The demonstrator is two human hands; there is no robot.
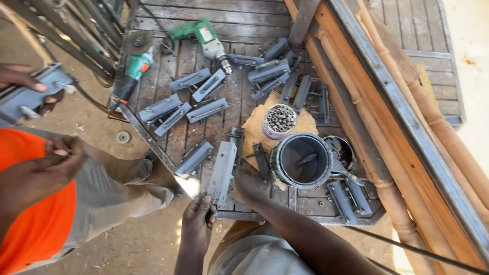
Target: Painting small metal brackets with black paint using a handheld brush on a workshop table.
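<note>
A long grey painted metal bracket [222, 172] lies on the dark slatted work table [239, 23], its near end at the table's front edge. My left hand [198, 218] closes on that near end from below. My right hand [248, 189] sits just right of the bracket, fingers curled on the table edge beside a black metal piece [262, 159]; whether it holds anything is hidden. An open paint can [301, 160] of dark grey paint with a brush in it stands just beyond my right hand.
Several grey brackets [189, 79] lie spread over the table. A small can of screws [278, 121], a green drill [205, 36] and an angle grinder [133, 67] sit there too. Turned wooden posts [407, 97] lie at right. A co-worker in orange holds a grey bracket [28, 94].
</note>
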